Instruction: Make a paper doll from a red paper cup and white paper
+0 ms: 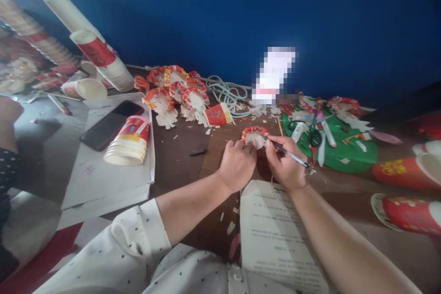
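Observation:
My right hand [288, 165] is closed around a pen [292, 155] with a clear barrel; its tip points at a small paper-cup craft [254, 138]. This craft has a white middle and a curled red-and-orange fringe. My left hand [238, 165] grips the craft's near left edge, its fingertips partly hidden. On the brown table to the left of that hand lies a black pen cap [198, 152]. Beyond my hands sits a pile of similar fringed cup crafts [177, 89], with a red-and-yellow cup piece [218, 115] beside it.
Scissors [314, 137] and markers [327, 132] lie on a green round mat [358, 158] at right. Paper cups [129, 140] and a phone [110, 124] rest on white board at left. A pale cable [223, 92] coils behind. Printed paper [272, 234] lies below my hands.

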Demonstrator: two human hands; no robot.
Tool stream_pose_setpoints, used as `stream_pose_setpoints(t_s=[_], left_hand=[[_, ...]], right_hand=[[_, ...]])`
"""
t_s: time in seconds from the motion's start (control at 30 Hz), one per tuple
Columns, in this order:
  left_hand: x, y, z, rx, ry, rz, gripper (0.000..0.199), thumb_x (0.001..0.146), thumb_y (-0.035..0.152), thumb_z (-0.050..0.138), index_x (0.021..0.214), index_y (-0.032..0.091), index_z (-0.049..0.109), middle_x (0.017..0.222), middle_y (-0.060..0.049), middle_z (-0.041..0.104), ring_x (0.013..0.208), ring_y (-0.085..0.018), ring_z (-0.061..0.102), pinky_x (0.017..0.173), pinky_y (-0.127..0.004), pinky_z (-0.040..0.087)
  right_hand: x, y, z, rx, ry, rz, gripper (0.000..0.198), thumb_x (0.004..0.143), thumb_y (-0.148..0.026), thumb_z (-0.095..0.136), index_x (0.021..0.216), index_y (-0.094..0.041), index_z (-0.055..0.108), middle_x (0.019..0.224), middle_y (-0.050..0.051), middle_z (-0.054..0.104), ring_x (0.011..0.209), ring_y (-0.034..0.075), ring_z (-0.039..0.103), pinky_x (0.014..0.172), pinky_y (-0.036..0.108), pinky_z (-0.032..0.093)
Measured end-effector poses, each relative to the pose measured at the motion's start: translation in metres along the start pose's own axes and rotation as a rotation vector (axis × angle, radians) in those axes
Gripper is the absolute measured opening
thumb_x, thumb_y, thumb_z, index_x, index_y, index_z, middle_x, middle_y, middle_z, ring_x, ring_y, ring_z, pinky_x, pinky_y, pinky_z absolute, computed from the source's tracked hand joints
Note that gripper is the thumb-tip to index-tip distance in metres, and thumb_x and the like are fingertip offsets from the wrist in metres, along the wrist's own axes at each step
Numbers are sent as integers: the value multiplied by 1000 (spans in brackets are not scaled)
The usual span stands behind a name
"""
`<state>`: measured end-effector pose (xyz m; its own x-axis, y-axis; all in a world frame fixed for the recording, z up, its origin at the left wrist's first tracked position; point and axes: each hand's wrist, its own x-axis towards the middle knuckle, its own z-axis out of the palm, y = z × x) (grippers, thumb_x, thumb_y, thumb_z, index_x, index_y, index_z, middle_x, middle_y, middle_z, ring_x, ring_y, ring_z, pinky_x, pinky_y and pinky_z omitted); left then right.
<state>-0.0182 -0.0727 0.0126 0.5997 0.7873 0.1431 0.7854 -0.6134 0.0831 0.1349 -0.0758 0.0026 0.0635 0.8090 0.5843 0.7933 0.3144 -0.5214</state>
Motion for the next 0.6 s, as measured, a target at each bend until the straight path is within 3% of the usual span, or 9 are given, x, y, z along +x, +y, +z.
stream_pose_setpoints(t_s=[0.33, 0.6], left_hand=[[-2, 0, 0, -13, 47, -3, 34, 91, 19, 37, 120, 14, 55, 122, -12, 59, 94, -23, 52, 74, -38, 36], [-3, -3, -3, -29, 129, -47, 23, 90, 22, 41, 99, 19, 62, 94, -9, 61, 90, -24, 50, 72, -38, 34]], right_hand=[[-1, 2, 1, 5, 16, -5, 19, 85, -31, 57, 96, -17, 64, 86, 6, 69, 67, 14, 63, 64, 26, 52], [-2, 4, -1, 25, 58, -20, 17, 84, -29, 58, 95, -18, 64, 86, 6, 69, 75, 17, 65, 70, 28, 53]])
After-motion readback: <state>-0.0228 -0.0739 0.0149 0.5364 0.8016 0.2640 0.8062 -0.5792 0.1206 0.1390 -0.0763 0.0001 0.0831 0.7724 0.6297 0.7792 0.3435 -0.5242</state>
